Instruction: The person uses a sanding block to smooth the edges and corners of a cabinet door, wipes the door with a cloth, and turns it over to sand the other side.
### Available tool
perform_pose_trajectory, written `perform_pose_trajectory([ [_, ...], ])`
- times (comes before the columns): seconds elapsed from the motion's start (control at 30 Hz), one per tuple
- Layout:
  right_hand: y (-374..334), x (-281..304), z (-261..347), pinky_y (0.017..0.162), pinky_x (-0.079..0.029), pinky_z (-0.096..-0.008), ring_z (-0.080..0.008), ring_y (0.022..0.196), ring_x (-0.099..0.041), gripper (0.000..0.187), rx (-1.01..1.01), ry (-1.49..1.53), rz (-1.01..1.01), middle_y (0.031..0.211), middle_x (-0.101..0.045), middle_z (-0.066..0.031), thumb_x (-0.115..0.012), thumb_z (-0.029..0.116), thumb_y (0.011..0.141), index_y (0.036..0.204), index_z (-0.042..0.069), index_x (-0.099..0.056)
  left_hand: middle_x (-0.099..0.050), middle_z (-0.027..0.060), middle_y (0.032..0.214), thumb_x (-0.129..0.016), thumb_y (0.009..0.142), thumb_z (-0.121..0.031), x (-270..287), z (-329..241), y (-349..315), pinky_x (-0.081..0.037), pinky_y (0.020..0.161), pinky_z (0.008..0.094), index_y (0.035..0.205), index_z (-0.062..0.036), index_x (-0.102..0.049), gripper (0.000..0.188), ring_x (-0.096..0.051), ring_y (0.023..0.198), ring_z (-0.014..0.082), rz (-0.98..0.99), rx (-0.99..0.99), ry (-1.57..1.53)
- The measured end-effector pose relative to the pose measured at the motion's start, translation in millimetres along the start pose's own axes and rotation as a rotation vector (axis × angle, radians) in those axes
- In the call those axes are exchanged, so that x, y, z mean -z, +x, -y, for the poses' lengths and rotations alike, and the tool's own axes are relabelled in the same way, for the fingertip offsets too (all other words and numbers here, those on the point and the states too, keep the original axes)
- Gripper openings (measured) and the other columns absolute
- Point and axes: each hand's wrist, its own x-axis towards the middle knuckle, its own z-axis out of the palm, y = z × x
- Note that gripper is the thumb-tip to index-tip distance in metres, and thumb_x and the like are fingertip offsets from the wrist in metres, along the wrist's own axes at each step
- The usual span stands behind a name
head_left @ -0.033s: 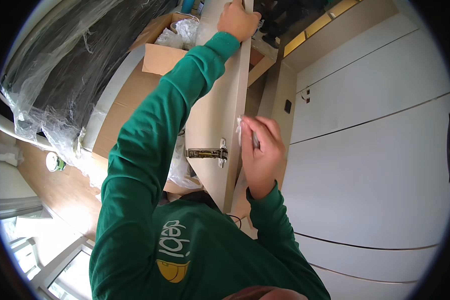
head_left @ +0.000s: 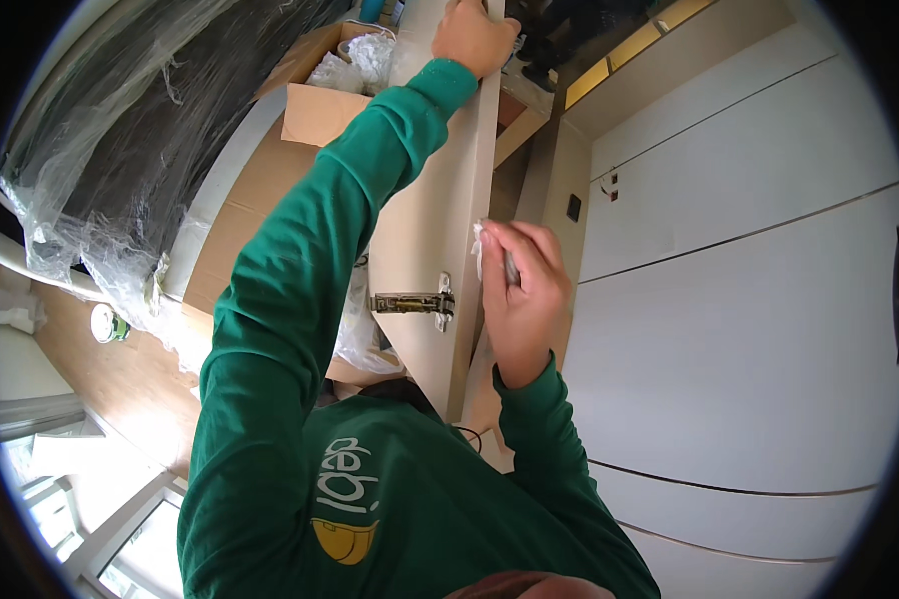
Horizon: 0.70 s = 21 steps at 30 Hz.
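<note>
Pinching white scrap in right hand, left hand on panel

Strong glare on floor near window, dark fisheye rim

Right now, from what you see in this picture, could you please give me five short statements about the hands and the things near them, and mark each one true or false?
1. The left hand is on the pale board. True.
2. The right hand is empty. False: its grip holds a small white piece; the material is not clear.
3. A metal hinge is on the pale board. True.
4. The metal hinge is nearer to the left hand than to the right hand. False: it is nearer to the right hand.
5. The cardboard box is open at the top. True.
</note>
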Motion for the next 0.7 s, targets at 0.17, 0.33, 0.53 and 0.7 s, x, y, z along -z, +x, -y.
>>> perform_pose_trajectory([
  [0.17, -11.7, 2.4, 10.0, 0.074, -0.055, -0.0377, -0.0284, 0.087, -0.067, 0.017, 0.042, -0.066, 0.031, 0.1, -0.07, -0.0114, -0.077, -0.004, 0.092, 0.109, 0.0, -0.078, -0.069, 0.0348, 0.126, -0.074, 0.089, -0.024, 4.8, 3.2, 3.8, -0.053, 0.102, 0.0543, 0.137, 0.0035, -0.061, 0.057, -0.065, 0.119, 0.0525, -0.061, -0.038, -0.027],
  [0.33, 0.7, 1.0, 5.7, 0.075, -0.055, -0.0383, -0.0297, 0.086, -0.067, 0.017, 0.041, -0.038, 0.029, 0.099, -0.07, -0.0125, -0.077, -0.005, 0.091, 0.107, -0.001, -0.078, -0.069, 0.0346, 0.124, -0.074, 0.089, -0.025, 8.9, -1.2, 6.1, -0.054, 0.101, 0.0546, 0.132, 0.0027, -0.062, 0.052, -0.066, 0.117, 0.0528, -0.012, 0.009, -0.002],
  [0.53, -40.9, -8.9, -42.6, 0.079, -0.056, -0.0344, -0.0275, 0.087, -0.067, 0.015, 0.042, -0.089, 0.224, 0.104, -0.068, -0.0135, -0.074, -0.006, 0.094, 0.109, -0.003, -0.075, -0.069, 0.0342, 0.122, -0.074, 0.088, -0.024, 12.9, -18.5, 0.4, -0.054, 0.099, 0.0559, 0.124, 0.0013, -0.063, 0.045, -0.066, 0.115, 0.0534, 0.033, 0.053, -0.01],
  [0.7, -0.7, 30.8, -17.7, 0.076, -0.055, -0.0309, -0.0198, 0.091, -0.07, 0.014, -0.264, 0.277, -0.133, 0.106, -0.07, -0.0112, -0.078, -0.004, 0.094, 0.108, -0.002, -0.074, -0.069, 0.0344, 0.122, -0.074, 0.089, -0.025, 13.9, -7.8, 3.3, -0.053, 0.099, 0.0563, 0.123, 0.0024, -0.063, 0.045, -0.066, 0.114, 0.0531, 0.002, -0.008, 0.063],
])
